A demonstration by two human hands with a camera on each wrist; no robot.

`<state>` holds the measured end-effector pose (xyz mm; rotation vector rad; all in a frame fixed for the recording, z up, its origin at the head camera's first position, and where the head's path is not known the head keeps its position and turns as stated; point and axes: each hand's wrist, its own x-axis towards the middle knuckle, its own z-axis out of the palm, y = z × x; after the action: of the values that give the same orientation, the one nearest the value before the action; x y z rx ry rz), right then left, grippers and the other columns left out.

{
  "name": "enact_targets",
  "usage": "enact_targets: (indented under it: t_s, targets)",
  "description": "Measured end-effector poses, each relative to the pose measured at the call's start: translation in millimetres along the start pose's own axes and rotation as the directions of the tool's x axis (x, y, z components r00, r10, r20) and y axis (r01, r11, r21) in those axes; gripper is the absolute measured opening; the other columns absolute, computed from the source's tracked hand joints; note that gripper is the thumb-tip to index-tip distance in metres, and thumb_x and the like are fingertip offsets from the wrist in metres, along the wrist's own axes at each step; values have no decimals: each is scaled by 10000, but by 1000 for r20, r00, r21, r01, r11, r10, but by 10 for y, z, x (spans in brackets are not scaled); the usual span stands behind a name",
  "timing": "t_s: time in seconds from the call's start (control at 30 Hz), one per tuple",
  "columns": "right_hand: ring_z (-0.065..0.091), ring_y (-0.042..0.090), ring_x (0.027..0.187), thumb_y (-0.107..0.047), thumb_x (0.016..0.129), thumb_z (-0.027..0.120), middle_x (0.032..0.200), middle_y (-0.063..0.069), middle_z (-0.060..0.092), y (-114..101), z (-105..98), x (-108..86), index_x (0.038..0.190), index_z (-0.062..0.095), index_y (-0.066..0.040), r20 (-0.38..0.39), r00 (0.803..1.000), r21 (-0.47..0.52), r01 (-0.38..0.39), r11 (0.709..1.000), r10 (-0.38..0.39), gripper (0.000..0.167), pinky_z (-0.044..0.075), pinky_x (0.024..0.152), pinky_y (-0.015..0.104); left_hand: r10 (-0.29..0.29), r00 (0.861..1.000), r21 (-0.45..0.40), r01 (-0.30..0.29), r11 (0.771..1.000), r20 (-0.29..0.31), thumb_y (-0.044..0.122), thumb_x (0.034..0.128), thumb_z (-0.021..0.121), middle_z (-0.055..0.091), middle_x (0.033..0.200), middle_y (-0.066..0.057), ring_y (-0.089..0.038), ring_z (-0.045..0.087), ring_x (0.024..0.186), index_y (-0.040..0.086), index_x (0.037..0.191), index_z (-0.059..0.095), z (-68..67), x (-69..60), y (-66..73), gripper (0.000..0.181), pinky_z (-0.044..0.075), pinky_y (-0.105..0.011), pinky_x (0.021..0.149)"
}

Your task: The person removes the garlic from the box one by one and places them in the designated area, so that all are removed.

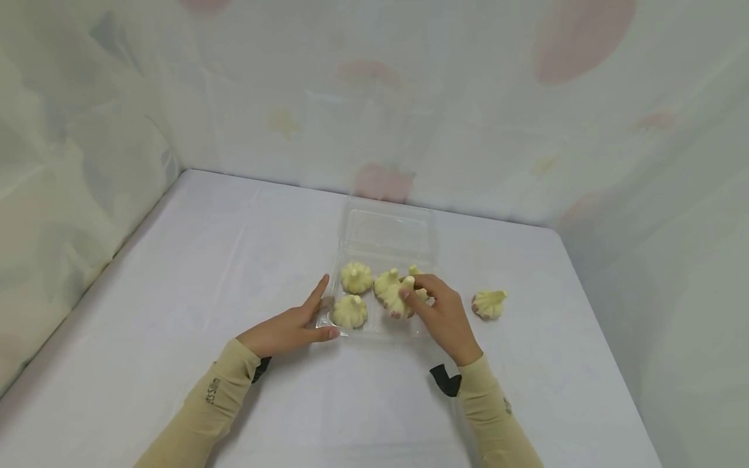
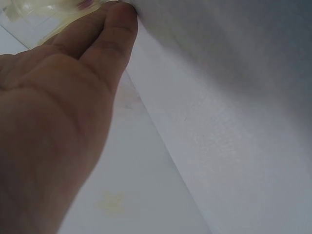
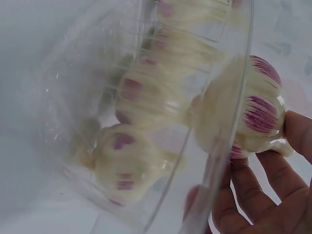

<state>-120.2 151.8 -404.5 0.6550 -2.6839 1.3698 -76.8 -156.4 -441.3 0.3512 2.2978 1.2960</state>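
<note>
A clear plastic box [image 1: 374, 325] lies with its lid folded back, several garlic bulbs inside. Two bulbs [image 1: 356, 278] sit in its left part, others at the back middle and right. My right hand [image 1: 447, 318] pinches one bulb [image 1: 399, 300] between thumb and fingers over the box's right part; in the right wrist view this purple-streaked bulb [image 3: 261, 114] shows by the fingers [image 3: 251, 187], partly behind the clear wall. My left hand [image 1: 289, 330] rests at the box's left edge, thumb and fingers spread and straight. In the left wrist view the left hand [image 2: 63, 97] touches near the box.
One more garlic bulb [image 1: 488, 304] lies on the white table [image 1: 281, 416] to the right of the box. The clear lid [image 1: 388, 231] lies towards the back of the table. Pale patterned cloth [image 1: 468, 117] hangs behind and at both sides.
</note>
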Motion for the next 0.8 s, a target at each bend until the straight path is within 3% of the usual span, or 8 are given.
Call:
enact_targets:
  t_s: [0.33, 0.6, 0.8]
  targets:
    - [608, 148, 1077, -325, 997, 676, 1181, -47, 683, -9, -108, 29, 1167, 727, -171, -51, 998, 11, 40, 999, -40, 236, 457, 923, 540, -11, 1000, 6, 11, 1000, 4, 498, 980, 644, 262, 1626, -144, -328, 233, 1489, 331, 1594, -190, -4, 2, 8, 1049, 212, -558, 1165]
    - [601, 145, 1115, -300, 992, 689, 1199, -17, 692, -8, -213, 59, 1099, 728, -176, -104, 994, 44, 36, 998, -32, 169, 449, 923, 532, -4, 1000, 9, 4, 1000, -3, 509, 981, 637, 263, 1622, -155, -334, 230, 1488, 300, 1603, -181, -16, 28, 13, 1049, 210, -561, 1165]
    - [588, 142, 1139, -306, 996, 684, 1195, -38, 685, 9, -286, 59, 1134, 731, -161, -118, 993, 52, 5, 999, 1, 206, 434, 938, 528, -6, 1000, 5, 6, 1000, 5, 519, 976, 638, 259, 1625, -147, -326, 227, 1490, 311, 1601, -184, 15, 30, 15, 1053, 207, -558, 1167]
